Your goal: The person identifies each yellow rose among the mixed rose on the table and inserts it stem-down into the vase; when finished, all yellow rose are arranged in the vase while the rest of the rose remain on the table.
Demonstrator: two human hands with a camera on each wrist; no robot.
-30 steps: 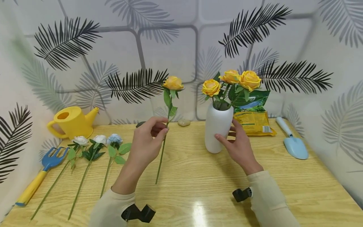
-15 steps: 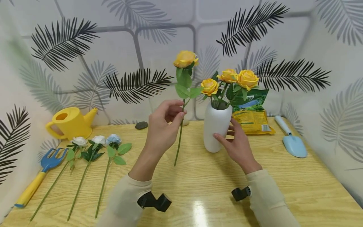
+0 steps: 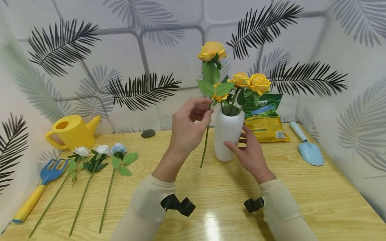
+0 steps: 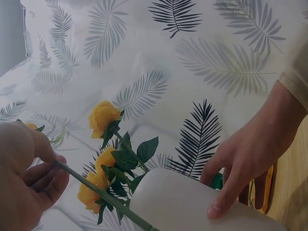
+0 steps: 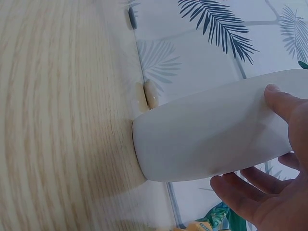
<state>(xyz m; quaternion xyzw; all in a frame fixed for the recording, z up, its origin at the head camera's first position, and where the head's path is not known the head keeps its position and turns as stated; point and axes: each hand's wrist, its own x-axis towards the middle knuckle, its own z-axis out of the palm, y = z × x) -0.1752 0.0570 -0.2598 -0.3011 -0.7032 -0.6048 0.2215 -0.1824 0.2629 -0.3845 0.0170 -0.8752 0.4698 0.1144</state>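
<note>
My left hand [image 3: 193, 124] pinches the green stem of a yellow rose [image 3: 212, 51] between thumb and fingertips. The rose stands upright just left of the white vase [image 3: 224, 137], its bloom higher than the others and its leaves overlapping one of them. Its stem [image 4: 103, 195] runs past the vase in the left wrist view, the lower end hanging over the table. Several yellow roses [image 3: 259, 83] stand in the vase. My right hand [image 3: 251, 152] grips the vase's right side, thumb on the front and fingers round the back. In the right wrist view the vase's base meets the tabletop.
On the left lie two white roses [image 3: 103, 150], a blue rose [image 3: 118, 148] and a hand fork [image 3: 51, 173]. A yellow watering can [image 3: 72, 132], a dark stone [image 3: 148, 133], a green and yellow packet [image 3: 265, 122] and a blue trowel [image 3: 310, 153] line the back.
My left hand has carried the yellow rose right and upward to beside the vase. The right hand keeps its hold, and the vase has stayed in place.
</note>
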